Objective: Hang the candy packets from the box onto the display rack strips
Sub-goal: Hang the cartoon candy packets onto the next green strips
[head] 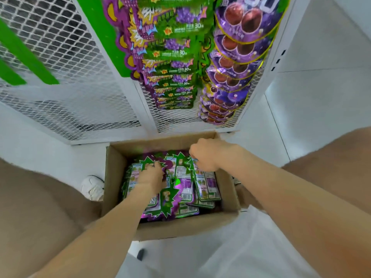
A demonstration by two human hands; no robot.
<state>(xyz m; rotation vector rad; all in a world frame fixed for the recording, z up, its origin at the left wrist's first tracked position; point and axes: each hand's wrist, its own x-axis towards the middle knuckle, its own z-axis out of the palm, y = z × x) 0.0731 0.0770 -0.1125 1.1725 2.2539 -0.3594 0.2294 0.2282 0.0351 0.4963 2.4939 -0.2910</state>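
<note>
Left hand (151,175) and right hand (204,155) grip candy packets (184,177) inside the box (114,167).

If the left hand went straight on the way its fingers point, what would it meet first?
Probably the candy packets right beneath it: the left hand seems to touch them inside the box, though depth is unclear.

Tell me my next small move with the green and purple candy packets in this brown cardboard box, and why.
Probably lift the right hand with the green and purple candy packet it seems to pinch: both hands are in the brown cardboard box, the left hand rests on the packet pile, and none is raised yet.
</note>
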